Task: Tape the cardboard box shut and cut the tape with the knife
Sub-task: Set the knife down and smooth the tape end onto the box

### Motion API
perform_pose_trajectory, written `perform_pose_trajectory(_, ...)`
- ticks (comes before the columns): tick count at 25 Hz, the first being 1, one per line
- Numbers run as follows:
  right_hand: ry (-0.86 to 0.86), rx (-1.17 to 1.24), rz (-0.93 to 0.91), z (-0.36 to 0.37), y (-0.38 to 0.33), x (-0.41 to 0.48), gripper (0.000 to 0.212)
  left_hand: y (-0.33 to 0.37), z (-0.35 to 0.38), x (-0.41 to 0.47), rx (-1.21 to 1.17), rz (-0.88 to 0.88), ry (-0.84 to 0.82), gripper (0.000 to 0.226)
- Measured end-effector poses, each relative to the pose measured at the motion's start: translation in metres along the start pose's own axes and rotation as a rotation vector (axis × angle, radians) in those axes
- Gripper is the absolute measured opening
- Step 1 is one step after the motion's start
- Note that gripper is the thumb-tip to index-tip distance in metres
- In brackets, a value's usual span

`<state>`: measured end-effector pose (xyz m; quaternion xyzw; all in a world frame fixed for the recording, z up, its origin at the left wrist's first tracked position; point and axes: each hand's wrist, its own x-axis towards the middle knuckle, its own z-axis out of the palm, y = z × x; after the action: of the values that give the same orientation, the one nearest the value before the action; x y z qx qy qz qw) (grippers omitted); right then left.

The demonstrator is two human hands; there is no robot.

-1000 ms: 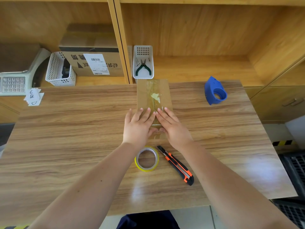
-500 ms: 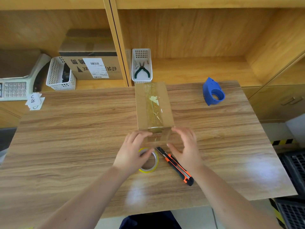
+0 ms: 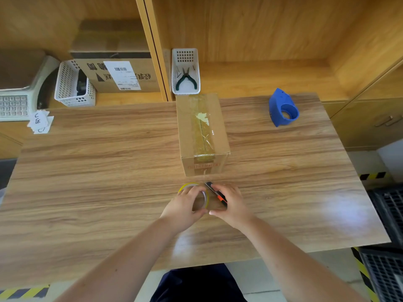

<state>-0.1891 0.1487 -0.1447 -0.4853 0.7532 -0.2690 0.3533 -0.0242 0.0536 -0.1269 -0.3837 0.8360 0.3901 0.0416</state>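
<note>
Table: wood-grain top, broad bare stretches left and right of centre; near edge just below the forearms, far edge against the shelving. Box: upright at centre-far, flaps down, tape strip along the top seam and over the near face; back end at the far edge, just in front of a white basket with pliers. Blue dispenser: far right, well apart from the box. Paper slips: at the far left corner. Tape roll: flat on the table, near the box's front face, not touching it; left hand curled round it, fingers over its top rim, thumb at its near side; grip closed on the roll. Knife: orange and black, just right of the roll, lying slantwise; right hand over its handle, fingers bent across it, thumb tip near the left thumb; cannot tell whether gripped or merely covered.
</note>
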Motion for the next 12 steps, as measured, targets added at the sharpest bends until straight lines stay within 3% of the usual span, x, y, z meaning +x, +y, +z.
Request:
perform_pose_trajectory(3,-0.057,-0.056,0.075,0.01,0.004,0.004,0.076,0.001,0.005,0.002,-0.159,-0.086,0.0,0.055)
perform_pose_trajectory(7,-0.141,-0.132,0.248,0.018,-0.002,0.007,0.086,0.006,0.008,0.007,-0.302,-0.182,-0.034,0.071)
perform_pose_trajectory(12,-0.118,-0.064,0.249,0.033,0.003,0.016,0.088,0.013,0.014,0.012,-0.384,-0.238,-0.052,0.074)
